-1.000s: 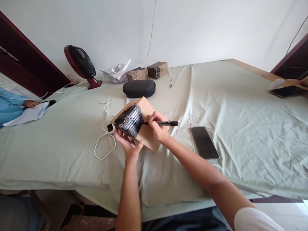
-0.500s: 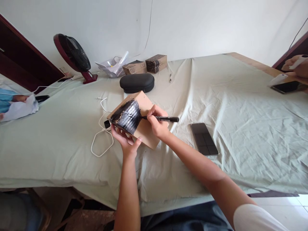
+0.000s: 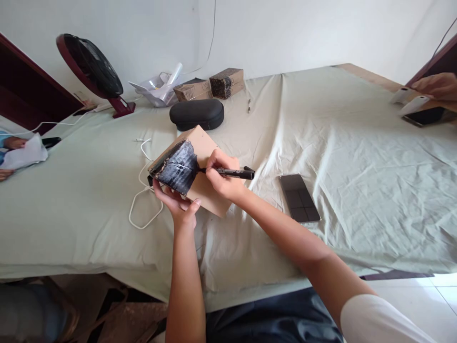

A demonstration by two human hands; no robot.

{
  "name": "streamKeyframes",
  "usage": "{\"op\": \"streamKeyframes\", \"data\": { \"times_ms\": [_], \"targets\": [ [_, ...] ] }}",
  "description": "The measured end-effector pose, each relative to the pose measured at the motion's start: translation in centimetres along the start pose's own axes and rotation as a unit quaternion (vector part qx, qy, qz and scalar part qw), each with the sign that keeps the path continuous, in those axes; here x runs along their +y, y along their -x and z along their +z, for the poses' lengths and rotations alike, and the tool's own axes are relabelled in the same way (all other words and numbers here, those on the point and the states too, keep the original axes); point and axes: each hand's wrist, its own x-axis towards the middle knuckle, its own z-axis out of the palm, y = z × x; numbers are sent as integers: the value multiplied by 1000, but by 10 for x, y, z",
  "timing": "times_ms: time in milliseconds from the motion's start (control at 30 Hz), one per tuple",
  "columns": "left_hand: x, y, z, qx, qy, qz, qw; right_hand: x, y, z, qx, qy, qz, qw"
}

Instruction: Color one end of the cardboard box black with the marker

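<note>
A brown cardboard box [image 3: 207,142] rests tilted on the cloth in front of me, one part of it covered in shiny black ink. Under its lower left edge my left hand [image 3: 181,206] holds it, thumb on the near side and fingers partly hidden beneath. My right hand [image 3: 224,177] pinches a black marker [image 3: 243,174], its tip touching the box at the border of the inked area. A small dark piece [image 3: 249,168] shows just behind the marker's rear end; I cannot make out what it is.
A phone [image 3: 299,197] lies to the right, a white cable [image 3: 144,224] to the left. Behind are a black case [image 3: 197,114], two inked boxes [image 3: 227,82], a plastic basket [image 3: 157,97], a pen [image 3: 249,105] and a fan [image 3: 91,66]. Other people's hands [image 3: 437,86] show at both sides.
The view has shifted slightly, moving the scene left and up. My marker stays at the ink's border. At far right, another person's hand has set down a small white object.
</note>
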Motion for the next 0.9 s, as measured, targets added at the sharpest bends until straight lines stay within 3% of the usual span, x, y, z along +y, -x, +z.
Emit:
{"op": "streamKeyframes", "data": {
  "times_ms": [233, 400, 500, 900],
  "targets": [
    [1, -2, 2, -10, 23, 20, 999, 5, -7, 1, 12, -44, -59, 997],
    [4, -2, 4, -6, 32, 13, 999, 7, -7, -3, -37, -7, 3, 999],
    [4, -2, 5, -4, 37, 10, 999, 6, -6, -5, -59, 1, 5, 998],
    [3, -3, 1, 1, 60, -4, 998, -4, -2, -1, -99, -83, -77, 989]
  ]
}}
